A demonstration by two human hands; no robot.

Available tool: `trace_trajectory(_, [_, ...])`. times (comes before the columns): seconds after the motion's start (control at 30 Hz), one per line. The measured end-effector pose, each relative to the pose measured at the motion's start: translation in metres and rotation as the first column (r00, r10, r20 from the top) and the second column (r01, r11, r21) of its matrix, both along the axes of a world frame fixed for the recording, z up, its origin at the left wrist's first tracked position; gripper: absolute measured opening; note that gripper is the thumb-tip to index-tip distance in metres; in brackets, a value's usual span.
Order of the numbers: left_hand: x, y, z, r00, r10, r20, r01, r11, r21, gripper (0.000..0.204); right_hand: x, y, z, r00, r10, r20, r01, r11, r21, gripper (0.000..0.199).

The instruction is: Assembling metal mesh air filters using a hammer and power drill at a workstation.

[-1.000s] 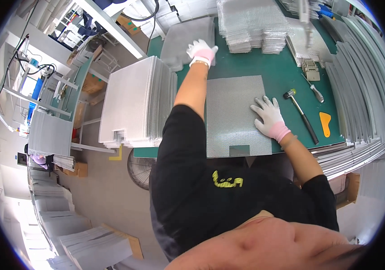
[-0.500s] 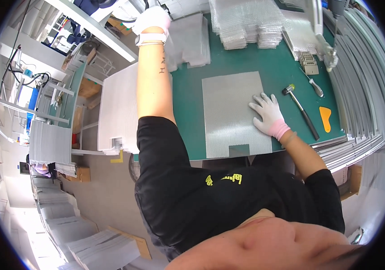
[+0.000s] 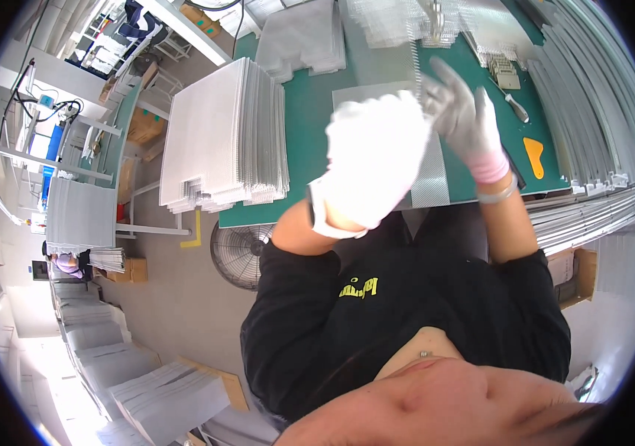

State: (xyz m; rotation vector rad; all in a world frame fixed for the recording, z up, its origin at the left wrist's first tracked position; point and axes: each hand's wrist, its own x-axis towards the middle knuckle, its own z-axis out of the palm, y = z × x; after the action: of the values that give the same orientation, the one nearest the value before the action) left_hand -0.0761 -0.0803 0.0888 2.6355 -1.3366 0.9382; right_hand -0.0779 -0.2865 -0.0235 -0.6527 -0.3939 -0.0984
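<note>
Gloved hands [image 3: 377,160] [image 3: 462,119] lifting thin ribbed metal strip [image 3: 416,70].

A green-topped counter [image 3: 304,126] stands on a pale grey floor [image 3: 183,297]. Just below the counter's near edge sits a round floor fan [image 3: 237,254]. Left of the counter are white metal racks [image 3: 50,160] and cardboard boxes [image 3: 141,126], with bright light washing the floor far below-left.
</note>
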Motion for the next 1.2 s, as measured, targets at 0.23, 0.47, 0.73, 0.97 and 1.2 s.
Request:
trace_trajectory(0.23, [0.066,-0.003,-0.085,0.834,-0.533,-0.142,0.381,0.743,-0.55,0.04,0.017,-0.006,0.037,0.867,-0.484,-0.12,0.179,0.528,-0.83,0.063])
trace_trajectory(0.47, [0.138,0.051,-0.166,-0.004,-0.857,-0.516,-0.721,0.361,-0.592,0.087,0.044,-0.049,0.01,0.948,-0.308,0.083,0.239,0.516,-0.823,0.06])
trace_trajectory(0.73, [0.168,0.029,-0.216,0.211,-0.71,-0.672,-0.672,0.395,-0.627,0.078,0.053,-0.072,-0.003,0.895,-0.445,-0.037,0.239,0.548,-0.802,0.057])
trace_trajectory(0.97, [0.091,0.043,-0.243,0.156,-0.768,-0.621,-0.525,0.468,-0.711,0.053,0.034,-0.084,0.011,0.882,-0.384,0.273,0.38,0.238,-0.894,0.038])
trace_trajectory(1.2, [0.058,0.051,-0.246,0.335,-0.813,-0.476,-0.703,0.121,-0.701,0.056,0.018,-0.086,0.025,0.962,-0.262,0.078,0.245,0.698,-0.673,0.033])
